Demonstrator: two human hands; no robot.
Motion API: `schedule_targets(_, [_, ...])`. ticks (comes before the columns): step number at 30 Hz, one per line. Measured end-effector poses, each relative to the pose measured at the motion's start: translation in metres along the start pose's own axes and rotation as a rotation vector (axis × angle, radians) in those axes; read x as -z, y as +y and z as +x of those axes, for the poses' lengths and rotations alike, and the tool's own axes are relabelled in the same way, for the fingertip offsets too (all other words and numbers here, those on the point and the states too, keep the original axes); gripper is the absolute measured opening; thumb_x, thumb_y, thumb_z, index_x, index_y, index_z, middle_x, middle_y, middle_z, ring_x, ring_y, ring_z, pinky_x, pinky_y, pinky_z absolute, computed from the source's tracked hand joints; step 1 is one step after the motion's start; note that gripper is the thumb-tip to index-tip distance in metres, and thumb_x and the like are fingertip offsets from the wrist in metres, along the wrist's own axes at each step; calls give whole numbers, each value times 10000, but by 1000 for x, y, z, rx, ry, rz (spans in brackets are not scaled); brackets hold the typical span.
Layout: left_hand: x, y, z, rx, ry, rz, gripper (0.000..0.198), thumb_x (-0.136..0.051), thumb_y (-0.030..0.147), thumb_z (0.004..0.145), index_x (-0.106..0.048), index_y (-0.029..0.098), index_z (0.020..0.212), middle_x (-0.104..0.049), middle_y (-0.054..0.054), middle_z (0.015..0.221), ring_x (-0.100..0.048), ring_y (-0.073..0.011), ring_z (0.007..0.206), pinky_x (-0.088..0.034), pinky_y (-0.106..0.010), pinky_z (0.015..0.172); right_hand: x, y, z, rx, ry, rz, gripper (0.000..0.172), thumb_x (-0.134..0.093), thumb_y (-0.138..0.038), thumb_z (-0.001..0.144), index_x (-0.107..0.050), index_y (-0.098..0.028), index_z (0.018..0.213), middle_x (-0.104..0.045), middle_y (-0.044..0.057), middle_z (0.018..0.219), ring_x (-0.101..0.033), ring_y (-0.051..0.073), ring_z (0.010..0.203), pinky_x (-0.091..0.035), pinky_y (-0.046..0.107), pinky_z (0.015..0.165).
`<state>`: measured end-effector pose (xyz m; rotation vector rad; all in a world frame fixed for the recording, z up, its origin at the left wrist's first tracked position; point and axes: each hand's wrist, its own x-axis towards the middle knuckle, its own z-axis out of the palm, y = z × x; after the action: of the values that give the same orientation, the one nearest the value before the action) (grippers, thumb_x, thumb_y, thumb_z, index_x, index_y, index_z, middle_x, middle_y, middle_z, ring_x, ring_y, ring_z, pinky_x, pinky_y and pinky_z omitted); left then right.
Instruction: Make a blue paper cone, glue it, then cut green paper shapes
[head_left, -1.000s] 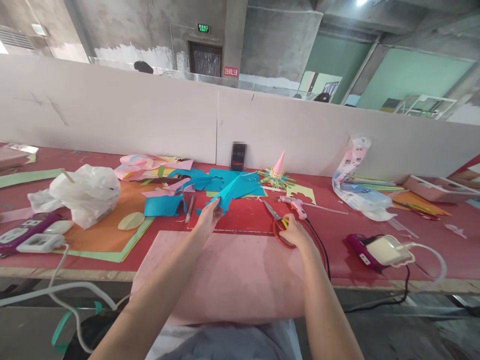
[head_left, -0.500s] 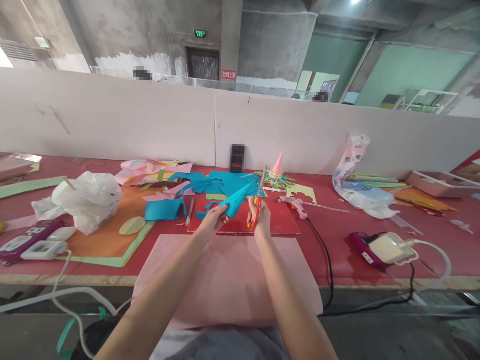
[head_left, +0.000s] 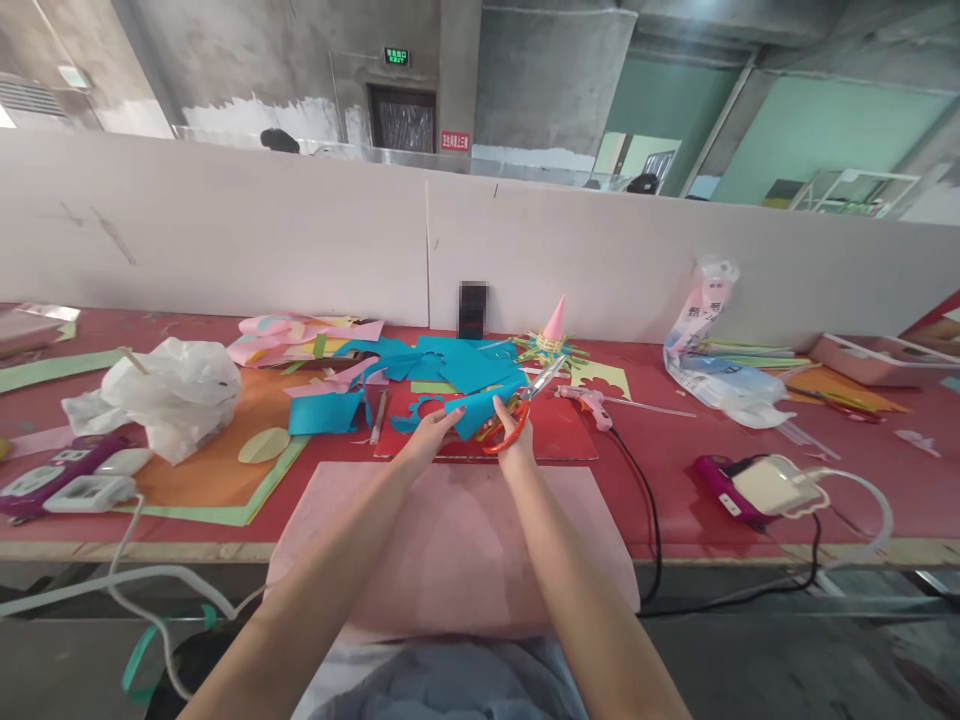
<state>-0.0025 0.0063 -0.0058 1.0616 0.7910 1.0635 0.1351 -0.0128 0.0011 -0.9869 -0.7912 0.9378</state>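
Between my two hands is a piece of blue paper [head_left: 474, 410], rolled or folded. My left hand [head_left: 429, 440] is closed on its left end. My right hand [head_left: 514, 442] has the orange-handled scissors [head_left: 541, 382] in it, blades pointing up and right, while its thumb presses the blue paper. Under the hands lies a red board [head_left: 562, 435]. More blue sheets [head_left: 480, 366] lie just beyond, along with a blue scalloped cutout [head_left: 424, 408]. A pink paper cone [head_left: 555, 322] with a green fringed base stands behind the scissors.
A pink glue gun [head_left: 595, 405] with a black cord lies to the right. Purple power strips [head_left: 64, 478] sit at both sides. On the left is a crumpled white bag [head_left: 176, 395]; a plastic package [head_left: 720, 375] rests at right. A white partition [head_left: 300, 240] runs behind.
The blue paper has turned from a pointed, upright cone shape to a flatter, lower position. The scissors have tilted right, and my right thumb has come onto the paper.
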Motion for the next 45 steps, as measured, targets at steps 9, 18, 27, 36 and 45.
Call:
schedule_targets(9, [7,-4,3,-89,260,220,504,-744,452,516,-655,127,890,-680,-71,861,-623,-200,765,-491,-305,708,-8,-1,-8,159,-147,-48,454,-650,-385,642,-486,-223,1034,-628,27,997,-543,74,502,-495,251,519])
schedule_targets(18, [13,-10,12,-209,195,246,432,-725,438,555,-623,137,849,-670,-46,798,-609,-163,683,-486,-280,642,0,-2,-2,134,-10,21,405,-670,-386,637,-459,-209,934,-550,-67,643,-514,69,444,-454,202,453])
schedule_targets(27, [10,-6,11,-158,139,-36,484,-744,390,553,-598,123,930,-663,-69,830,-616,-177,749,-488,-313,708,-23,-56,10,269,-34,-42,427,-632,-410,682,-436,-225,1012,-631,19,933,-480,34,397,-422,194,381])
schedule_targets(36, [15,-7,11,-160,208,-3,442,-741,424,531,-627,140,850,-656,-48,795,-604,-161,712,-470,-286,682,-11,-28,16,240,98,7,452,-609,-461,694,-424,-204,1017,-594,-44,667,-416,28,348,-357,161,334])
schedule_targets(45, [16,-7,12,-169,168,25,409,-728,456,539,-626,160,802,-641,-15,715,-580,-141,650,-442,-247,629,11,-18,7,233,175,128,333,-593,-463,712,-433,-214,865,-399,-130,444,-381,37,315,-342,151,342])
